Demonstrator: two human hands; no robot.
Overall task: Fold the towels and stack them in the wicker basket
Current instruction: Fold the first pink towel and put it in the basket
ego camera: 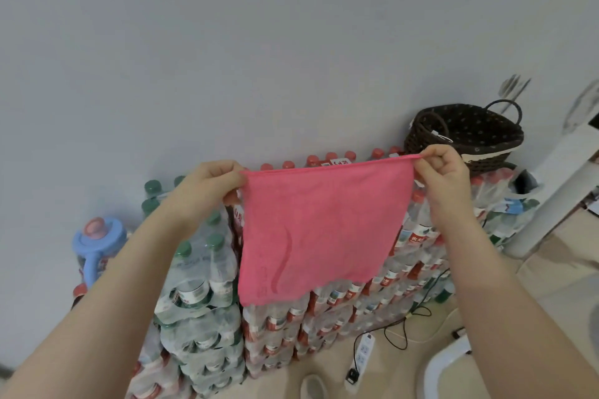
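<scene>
Pink towel (pixel 321 230) hangs (unfolded) between both hands, left hand (pixel 207 186) and right hand (pixel 444 172) pinching its corners.

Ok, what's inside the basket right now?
The basket sits on the bottle packs, tilted toward the camera. Its dark patterned lining and a white tag show; no towel is visible inside. The near rim hides the bottom. The pink towel hangs between both hands.

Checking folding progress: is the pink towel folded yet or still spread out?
Spread out. The pink towel hangs as one flat sheet, its top corners pinched by the left hand and right hand.
</scene>
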